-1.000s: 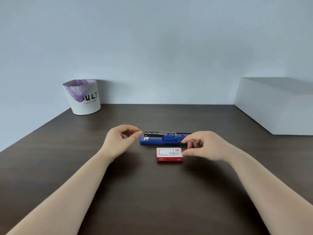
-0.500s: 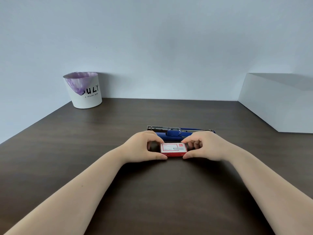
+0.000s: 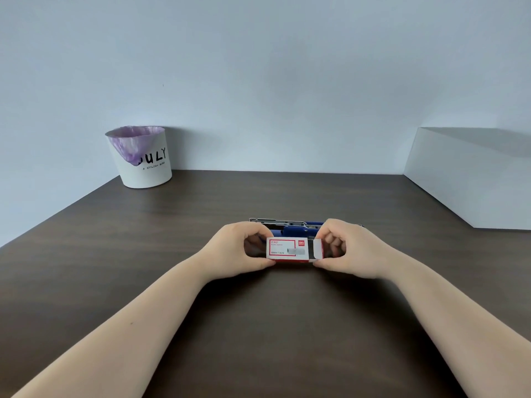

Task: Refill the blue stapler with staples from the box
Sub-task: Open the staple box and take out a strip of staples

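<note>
1. Dark wood-grain worktop (image 3: 258, 326) under a pale wall: the small red-and-white card staple box (image 3: 287, 250) is held near the middle.
2. Left hand (image 3: 241, 251) pinches its left end; right hand (image 3: 349, 248) pinches the opened end flap.
3. Blue stapler (image 3: 293, 229) lies just behind, apparently open.
4. Tilting the box could spill staples.

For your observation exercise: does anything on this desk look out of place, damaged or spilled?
Nothing stands out. The staple box, held by both hands, has its right flap open, and the blue stapler lies opened behind it, both as expected for refilling.
</note>
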### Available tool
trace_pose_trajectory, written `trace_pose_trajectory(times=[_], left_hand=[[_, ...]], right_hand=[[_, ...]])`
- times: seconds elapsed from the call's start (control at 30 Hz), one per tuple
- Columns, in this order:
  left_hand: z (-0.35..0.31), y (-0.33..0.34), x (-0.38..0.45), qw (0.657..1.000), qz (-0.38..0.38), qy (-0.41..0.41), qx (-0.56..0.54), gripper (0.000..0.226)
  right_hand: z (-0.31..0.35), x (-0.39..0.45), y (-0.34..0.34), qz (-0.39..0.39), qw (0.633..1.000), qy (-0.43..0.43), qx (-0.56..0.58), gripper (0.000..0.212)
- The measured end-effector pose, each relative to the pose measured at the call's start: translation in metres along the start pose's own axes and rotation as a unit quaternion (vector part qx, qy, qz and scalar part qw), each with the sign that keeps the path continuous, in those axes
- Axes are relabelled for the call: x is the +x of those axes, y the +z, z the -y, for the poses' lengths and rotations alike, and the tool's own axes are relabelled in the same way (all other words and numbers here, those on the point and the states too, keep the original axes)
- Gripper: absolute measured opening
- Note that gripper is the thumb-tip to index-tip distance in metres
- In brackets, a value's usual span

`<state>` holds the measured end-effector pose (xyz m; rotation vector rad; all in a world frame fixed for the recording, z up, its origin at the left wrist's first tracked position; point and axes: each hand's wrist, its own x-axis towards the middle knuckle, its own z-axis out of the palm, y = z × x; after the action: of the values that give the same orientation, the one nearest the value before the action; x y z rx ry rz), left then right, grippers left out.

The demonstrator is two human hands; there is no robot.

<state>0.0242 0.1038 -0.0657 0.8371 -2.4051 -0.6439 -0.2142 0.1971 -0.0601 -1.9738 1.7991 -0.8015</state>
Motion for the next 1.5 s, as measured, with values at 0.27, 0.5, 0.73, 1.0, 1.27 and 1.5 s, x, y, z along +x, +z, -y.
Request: trace_pose_trajectory(times=[0.27, 0.5, 0.73, 1.0, 1.27, 1.5], left_hand=[[0.002, -0.011, -0.003, 0.999, -0.018, 0.003, -0.032, 0.032], [-0.009, -0.018, -0.007, 0.995, -0.035, 0.01, -0.096, 0.041], [-0.016, -0.013, -0.004, 0.988, -0.055, -0.003, -0.145, 0.043], [-0.01, -0.017, -0.005, 0.982, -0.024, -0.033, -0.185, 0.037], [-0.018, -0.011, -0.004, 0.975, -0.06, -0.028, -0.214, 0.036], [-0.006, -0.012, -0.004, 0.979, -0.021, -0.061, -0.194, 0.036]], right_hand=[[-0.007, -0.003, -0.01, 0.002, 1.0, 0.024, -0.018, 0.033], [-0.005, -0.002, -0.012, 0.027, 0.998, 0.031, -0.043, 0.033], [-0.005, 0.0, -0.011, 0.031, 0.998, 0.028, -0.055, 0.033], [-0.004, -0.001, -0.012, 0.03, 0.997, 0.036, -0.064, 0.03], [0.001, -0.001, -0.011, 0.044, 0.996, 0.027, -0.076, 0.028], [0.007, -0.003, -0.009, 0.0, 0.998, 0.013, -0.056, 0.027]])
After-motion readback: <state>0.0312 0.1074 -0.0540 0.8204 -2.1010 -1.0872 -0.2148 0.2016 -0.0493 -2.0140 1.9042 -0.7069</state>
